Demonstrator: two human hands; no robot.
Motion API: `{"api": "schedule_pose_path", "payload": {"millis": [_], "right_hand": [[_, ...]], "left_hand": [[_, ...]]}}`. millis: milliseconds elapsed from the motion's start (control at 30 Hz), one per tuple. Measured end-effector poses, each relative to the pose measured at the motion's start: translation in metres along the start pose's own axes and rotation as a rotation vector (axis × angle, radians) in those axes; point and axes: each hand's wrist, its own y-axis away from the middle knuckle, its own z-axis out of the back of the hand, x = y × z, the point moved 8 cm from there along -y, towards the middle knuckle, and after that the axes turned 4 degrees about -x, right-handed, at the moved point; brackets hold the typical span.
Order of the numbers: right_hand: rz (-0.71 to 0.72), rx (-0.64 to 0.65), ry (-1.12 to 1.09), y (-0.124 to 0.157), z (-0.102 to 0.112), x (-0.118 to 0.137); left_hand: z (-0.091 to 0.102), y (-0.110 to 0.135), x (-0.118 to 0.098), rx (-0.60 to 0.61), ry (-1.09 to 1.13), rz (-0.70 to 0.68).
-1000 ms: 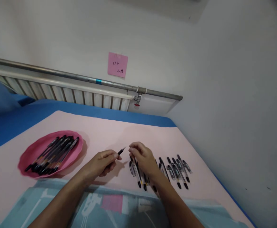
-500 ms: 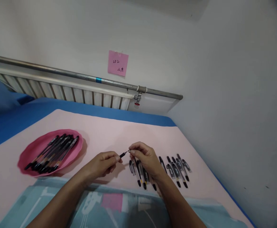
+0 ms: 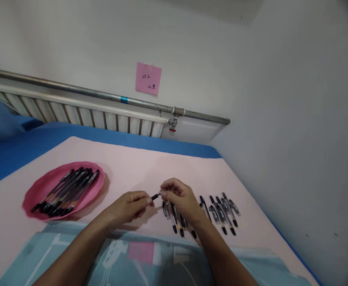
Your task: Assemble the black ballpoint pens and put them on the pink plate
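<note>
My left hand (image 3: 130, 205) is closed round a black pen (image 3: 155, 196) whose tip end sticks out to the right. My right hand (image 3: 180, 198) is closed in a pinch at that tip, apparently on a pen cap that the fingers hide. Both hands hover just above a pink sheet (image 3: 138, 167). Under and to the right of my right hand lies a row of several pens and caps (image 3: 221, 212). At the left a pink plate (image 3: 37, 190) holds several black pens (image 3: 69, 188).
A blue mattress (image 3: 72, 137) borders the pink sheet at the back. Behind it run a white radiator (image 3: 81, 115) and a metal pipe (image 3: 102, 94). A pink note (image 3: 148, 78) hangs on the wall. A pale blue printed cloth (image 3: 126, 258) lies nearest me.
My right hand has come left to meet the pen's tip, and the bare tip seen a second ago is now covered by its fingers. The left hand stays put.
</note>
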Motion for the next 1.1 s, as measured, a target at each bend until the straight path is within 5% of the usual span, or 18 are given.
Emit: {"api": "schedule_pose_path", "payload": {"millis": [200,633,1100], "right_hand": [[-0.159,0.082,-0.147,0.001,-0.015,-0.025],[-0.061,-0.030,-0.090,0.001,-0.010,-0.012],[-0.052,0.055,-0.197,0.005,-0.019,-0.012]], "left_hand": [[0.005,0.001,-0.005,-0.062,0.027,-0.033],[0.006,-0.002,-0.006,-0.152,0.003,-0.119],[-0.005,0.003,-0.011,-0.048,0.186,-0.097]]}}
